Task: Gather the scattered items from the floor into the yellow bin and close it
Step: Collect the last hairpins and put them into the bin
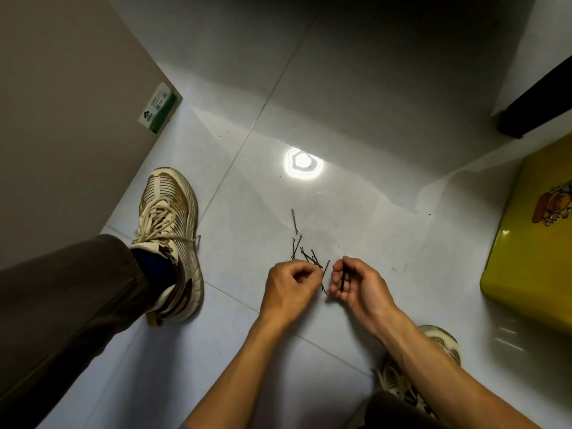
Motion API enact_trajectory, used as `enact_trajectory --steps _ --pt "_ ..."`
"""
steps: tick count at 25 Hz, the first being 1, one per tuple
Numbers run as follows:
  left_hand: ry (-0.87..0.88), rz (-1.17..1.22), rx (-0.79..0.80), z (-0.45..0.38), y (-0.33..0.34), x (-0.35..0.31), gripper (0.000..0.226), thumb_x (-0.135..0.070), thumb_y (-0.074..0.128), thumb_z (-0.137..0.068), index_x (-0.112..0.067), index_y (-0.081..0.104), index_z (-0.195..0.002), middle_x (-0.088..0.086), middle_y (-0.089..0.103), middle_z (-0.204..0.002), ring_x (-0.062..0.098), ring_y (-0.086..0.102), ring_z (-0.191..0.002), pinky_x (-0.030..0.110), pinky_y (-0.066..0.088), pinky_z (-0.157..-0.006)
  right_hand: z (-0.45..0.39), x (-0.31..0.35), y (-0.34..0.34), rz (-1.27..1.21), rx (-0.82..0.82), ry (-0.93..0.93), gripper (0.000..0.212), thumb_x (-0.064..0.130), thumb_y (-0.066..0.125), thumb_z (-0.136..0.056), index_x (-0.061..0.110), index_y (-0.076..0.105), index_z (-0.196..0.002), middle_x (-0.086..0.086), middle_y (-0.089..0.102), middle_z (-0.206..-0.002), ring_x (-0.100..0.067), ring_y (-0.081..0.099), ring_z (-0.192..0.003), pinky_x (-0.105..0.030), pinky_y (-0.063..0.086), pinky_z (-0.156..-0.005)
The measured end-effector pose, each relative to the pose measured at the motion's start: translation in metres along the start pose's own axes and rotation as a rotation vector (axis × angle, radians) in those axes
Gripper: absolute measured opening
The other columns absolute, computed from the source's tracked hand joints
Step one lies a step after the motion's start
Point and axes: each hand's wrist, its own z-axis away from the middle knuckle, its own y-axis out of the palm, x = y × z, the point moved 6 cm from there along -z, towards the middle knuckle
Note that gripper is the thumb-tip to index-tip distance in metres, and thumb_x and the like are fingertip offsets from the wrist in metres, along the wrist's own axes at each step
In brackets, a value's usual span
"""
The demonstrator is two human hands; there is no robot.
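Right hand [356, 283] curls round few black hairpins [343, 278]. Left hand [291, 286] pinches one pin from small pile of pins [305, 253] on white floor [387, 243], just in front of both hands. Yellow bin [532, 243] sits off to right, well apart.

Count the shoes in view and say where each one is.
2. One shoe stands on the tiles at left, beside the brown trouser leg. The other shoe is at lower right, mostly hidden behind the right forearm.
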Motion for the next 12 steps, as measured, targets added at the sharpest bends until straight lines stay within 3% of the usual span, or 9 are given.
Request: enact_trajectory --steps 2,5,8,10,12 --pt "-0.045 -0.122 -0.132 0.003 -0.011 0.014 0.007 -0.019 0.069 -0.083 -0.022 0.075 -0.081 -0.010 0.071 -0.076 0.007 0.066 -0.074 0.031 0.057 -0.075 -0.002 0.002 -0.007 0.102 -0.037 -0.054 0.019 0.006 0.045 -0.092 0.003 0.061 -0.082 -0.011 0.053 -0.061 -0.022 0.050 -0.046 -0.032 0.045 -0.050" --pt "-0.065 -0.368 -0.239 0.009 -0.020 0.027 0.013 -0.021 0.065 -0.086 -0.018 0.071 -0.098 -0.005 0.067 -0.092 0.016 0.064 -0.087 0.030 0.053 -0.081 -0.006 0.010 -0.013 0.389 -0.117 -0.157 0.024 -0.003 0.042 -0.085 0.005 0.064 -0.081 -0.006 0.054 -0.058 -0.017 0.044 -0.043 -0.025 0.037 -0.042" --pt "0.008 -0.658 -0.163 0.013 -0.012 0.032 0.019 -0.028 0.058 -0.094 -0.016 0.067 -0.104 0.000 0.061 -0.105 0.021 0.057 -0.099 0.033 0.049 -0.082 0.000 0.028 -0.005 1.053 -0.207 -0.421 0.014 0.021 0.055 -0.085 0.020 0.062 -0.073 0.008 0.059 -0.061 -0.009 0.051 -0.056 -0.018 0.037 -0.050" --pt "0.050 -0.779 -0.124 0.015 -0.007 0.035 0.022 -0.028 0.050 -0.099 -0.016 0.069 -0.102 0.001 0.062 -0.105 0.021 0.056 -0.099 0.032 0.048 -0.079 0.007 0.022 0.009 1.546 -0.179 -0.552 0.016 0.039 0.058 -0.087 0.024 0.061 -0.082 0.007 0.063 -0.076 -0.017 0.058 -0.069 -0.026 0.040 -0.057" --pt "0.062 -0.818 -0.114 0.015 -0.003 0.036 0.026 -0.025 0.044 -0.101 -0.017 0.069 -0.101 0.000 0.062 -0.106 0.019 0.055 -0.100 0.030 0.047 -0.079 0.009 0.007 0.017 1.793 -0.134 -0.604 0.021 0.040 0.052 -0.093 0.021 0.061 -0.093 0.001 0.064 -0.090 -0.026 0.063 -0.078 -0.032 0.042 -0.062"
